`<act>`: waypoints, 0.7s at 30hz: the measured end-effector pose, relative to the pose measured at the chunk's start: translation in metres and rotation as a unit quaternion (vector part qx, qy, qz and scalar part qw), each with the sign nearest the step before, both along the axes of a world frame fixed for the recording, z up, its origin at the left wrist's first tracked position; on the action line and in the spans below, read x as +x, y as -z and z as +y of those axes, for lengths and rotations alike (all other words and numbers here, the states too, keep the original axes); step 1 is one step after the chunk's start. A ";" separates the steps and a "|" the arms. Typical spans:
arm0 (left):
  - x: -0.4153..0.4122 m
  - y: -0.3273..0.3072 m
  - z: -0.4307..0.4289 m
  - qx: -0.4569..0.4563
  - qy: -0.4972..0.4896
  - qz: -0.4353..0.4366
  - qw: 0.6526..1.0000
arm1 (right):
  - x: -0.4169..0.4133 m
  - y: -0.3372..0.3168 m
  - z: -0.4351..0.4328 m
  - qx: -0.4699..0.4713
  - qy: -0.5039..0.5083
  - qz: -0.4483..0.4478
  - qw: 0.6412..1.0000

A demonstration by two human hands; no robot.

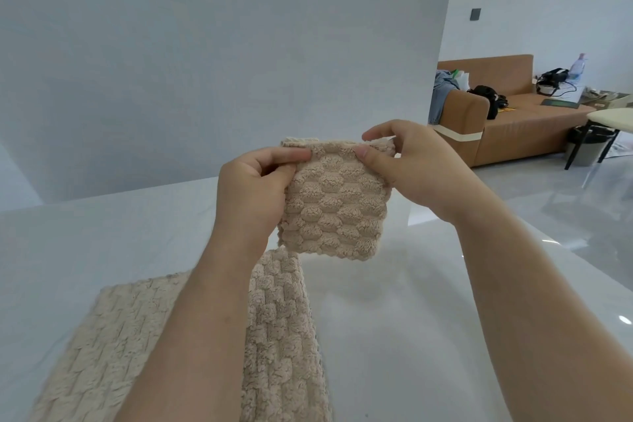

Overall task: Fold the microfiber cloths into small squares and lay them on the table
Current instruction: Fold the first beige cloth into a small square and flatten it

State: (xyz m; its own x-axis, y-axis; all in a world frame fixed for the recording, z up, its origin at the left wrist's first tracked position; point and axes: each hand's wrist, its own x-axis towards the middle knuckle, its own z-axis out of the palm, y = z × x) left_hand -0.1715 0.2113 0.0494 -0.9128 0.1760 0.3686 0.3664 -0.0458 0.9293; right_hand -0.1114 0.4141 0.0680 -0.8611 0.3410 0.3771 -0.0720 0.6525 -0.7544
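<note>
A: Folded cloth point(334, 202) hung above the desk point(428, 319); left hand point(255, 193) and right hand point(407, 164) pinched its top corners, fingers closed.

B: Folding looked finished; laying it flat likely came next, clear of the unfolded cloth point(113, 346).

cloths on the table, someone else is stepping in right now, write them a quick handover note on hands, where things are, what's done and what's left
Left hand: pinching the top left corner of the folded cloth.
Right hand: pinching its top right corner.
Folded cloth: already a small beige square, held up in the air above the white table, not lying on it.
Second cloth: lies spread open and unfolded on the table at the near left, partly hidden by the left forearm.
Done: the held cloth looks folded to size.
Left: lay that square on the table, then fold the open cloth and lay it down too.
</note>
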 end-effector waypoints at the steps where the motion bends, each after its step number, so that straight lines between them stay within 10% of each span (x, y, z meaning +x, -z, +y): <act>1: 0.001 0.001 0.000 -0.016 0.000 0.015 1.000 | -0.001 0.001 0.000 -0.015 -0.004 0.005 1.000; 9: 0.009 0.008 0.005 -0.238 -0.054 0.240 0.939 | -0.017 0.017 0.004 -0.193 -0.022 0.001 0.981; 21: -0.001 0.018 0.020 -0.174 -0.016 -0.009 0.985 | -0.031 0.059 -0.002 -0.211 0.020 -0.056 0.976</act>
State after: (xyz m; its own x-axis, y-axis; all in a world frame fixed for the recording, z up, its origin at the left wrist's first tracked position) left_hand -0.1721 0.2316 0.0317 -0.9258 0.2607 0.2739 0.3454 0.2884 0.8930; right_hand -0.1428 0.4122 0.0091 -0.8718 0.4795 0.1000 0.0450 0.2818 -0.9584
